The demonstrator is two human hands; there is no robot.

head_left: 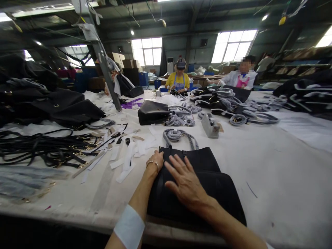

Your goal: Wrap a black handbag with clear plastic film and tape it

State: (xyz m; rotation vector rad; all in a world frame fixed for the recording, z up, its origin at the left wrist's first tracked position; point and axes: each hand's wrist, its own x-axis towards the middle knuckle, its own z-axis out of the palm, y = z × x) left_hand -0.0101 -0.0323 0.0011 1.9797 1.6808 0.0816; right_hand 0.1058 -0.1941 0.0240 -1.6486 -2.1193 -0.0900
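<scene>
A black handbag [220,193] lies flat at the table's near edge, its grey-wrapped handle [192,138] pointing away from me. My left hand [155,162], a bracelet at its wrist, has its fingers curled on the bag's upper left corner. Flat on the bag's upper middle rests my right hand [185,180], fingers stretched out and apart. Just beyond the bag is a coil of grey-wrapped strap [173,135]. A grey tape dispenser [210,126] stands to the right of that coil.
Black straps with gold clasps [52,147] and white paper strips [127,160] lie to the left. Piles of black bags [59,103] rise at left and right. Another black bag [153,112] lies ahead. Two people sit across the table; a slanted metal post [109,76] stands at left.
</scene>
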